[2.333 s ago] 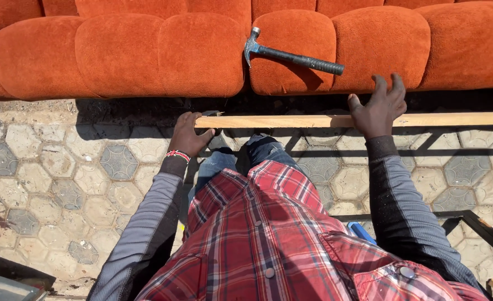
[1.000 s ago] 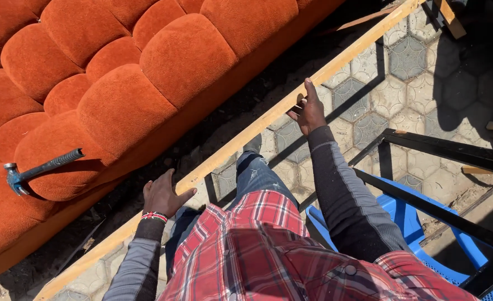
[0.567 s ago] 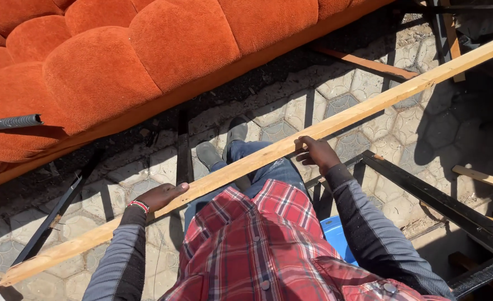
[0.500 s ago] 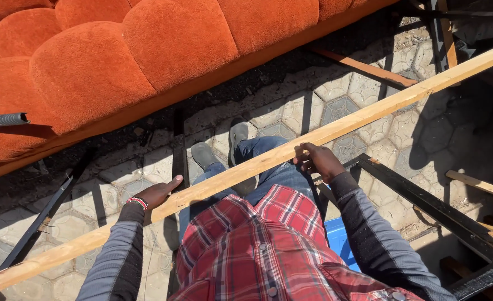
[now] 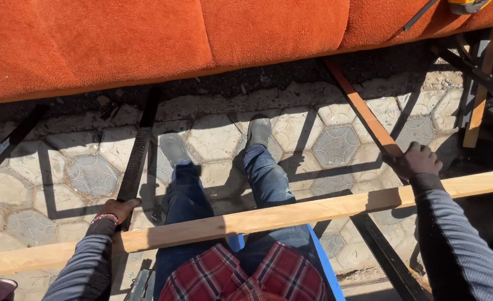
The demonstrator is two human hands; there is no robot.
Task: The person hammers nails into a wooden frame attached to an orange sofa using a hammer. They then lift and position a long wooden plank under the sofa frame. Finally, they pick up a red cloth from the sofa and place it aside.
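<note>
Now left hand point(image 5: 119, 209) curled on black bar point(image 5: 137, 153); right hand point(image 5: 419, 161) gripping orange bar point(image 5: 363, 111); wooden slat point(image 5: 268, 217) across lap.

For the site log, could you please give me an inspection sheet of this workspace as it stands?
Surface: hexagonal paving, dusty, in sun and shadow.
Job's things: long wooden batten lying across the person's lap.
Clutter: a loose wooden strip slanting down from under the sofa.
Hands: left hand on a black metal bar; right hand on the frame beyond the batten; neither grips the batten.
Cables: nothing seen.
Surroundings: orange upholstered sofa ahead; blue seat edge beneath the person.
</note>
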